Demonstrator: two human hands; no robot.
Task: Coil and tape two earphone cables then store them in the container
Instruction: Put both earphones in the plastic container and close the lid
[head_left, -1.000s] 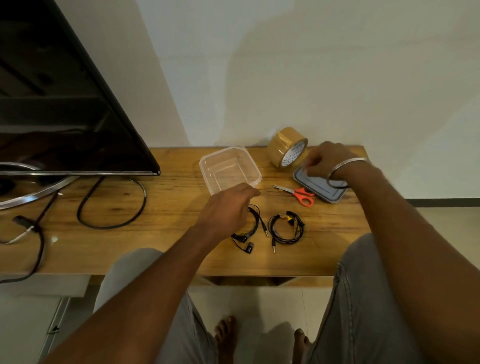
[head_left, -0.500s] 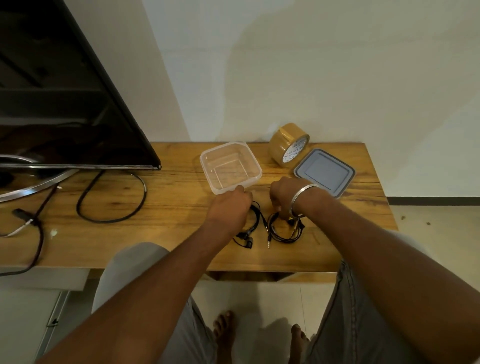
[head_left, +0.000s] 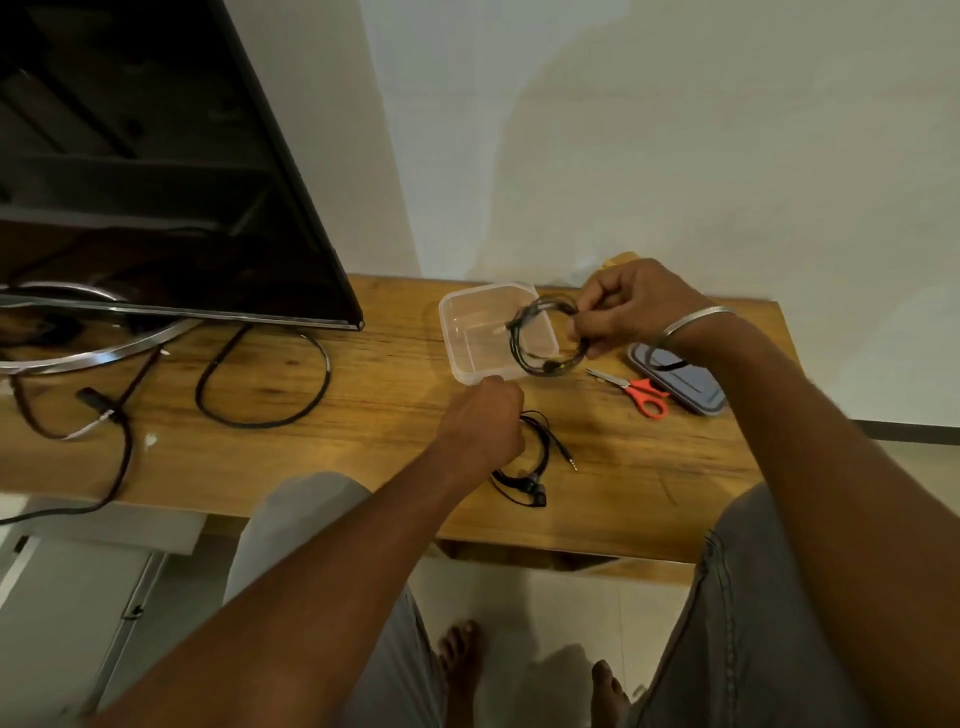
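clear plastic container (head_left: 457, 332), one coil above it, one on the wood.
going left to right: the left hand (head_left: 483, 423) rests curled at the table coil (head_left: 530, 462), grip unclear; the right hand (head_left: 623, 306) pinches the lifted coil (head_left: 545, 338) over the container. light, limp cable that probably springs loose, so best held across the bundled strands. scissors (head_left: 639, 395) and lid (head_left: 691, 384) lie right on the wooden table (head_left: 363, 415), against a pale wall.

Worktop (head_left: 363, 457): container (head_left: 470, 332) at rear centre. Lid (head_left: 691, 387) right of it, scissors (head_left: 636, 389) between them. One coiled earphone (head_left: 540, 338) raised over container's right edge; second earphone (head_left: 535, 467) lies nearer, before container. Screen (head_left: 156, 182) far left.
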